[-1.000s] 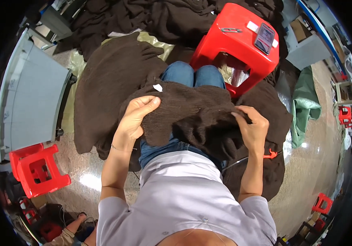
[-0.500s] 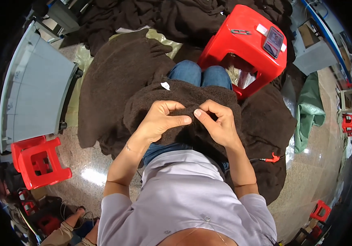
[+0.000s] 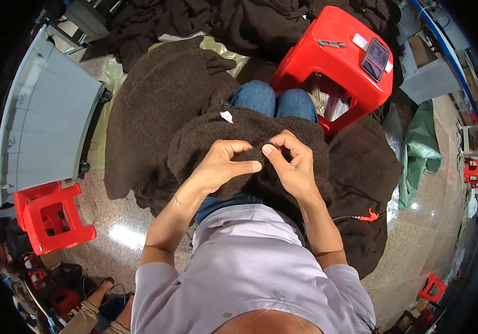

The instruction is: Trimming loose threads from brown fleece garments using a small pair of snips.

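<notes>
A dark brown knitted garment (image 3: 205, 125) lies bunched over my lap, with a small white label (image 3: 226, 117) near its far edge. My left hand (image 3: 220, 167) grips a fold of the knit, its thumb stretched along the top and its fingertips tucked into the fabric. Close beside it, my right hand (image 3: 293, 166) pinches the same fold between thumb and forefinger. A narrow gap separates the two thumbs. Whether anything thin, such as a thread or needle, sits in the right pinch is too small to make out.
Ahead right stands a red plastic stool (image 3: 306, 53) bearing thread snips (image 3: 331, 44) and a phone (image 3: 375, 59). More brown knitwear (image 3: 161, 94) is heaped around my legs. A red air-gun nozzle (image 3: 369, 215) lies at right. At left are a grey bin (image 3: 44, 117) and another red stool (image 3: 55, 220).
My right hand has shifted slightly up and left at the fold. My left hand stays nearly in place, still on the knit. The whole view has drifted a little.
</notes>
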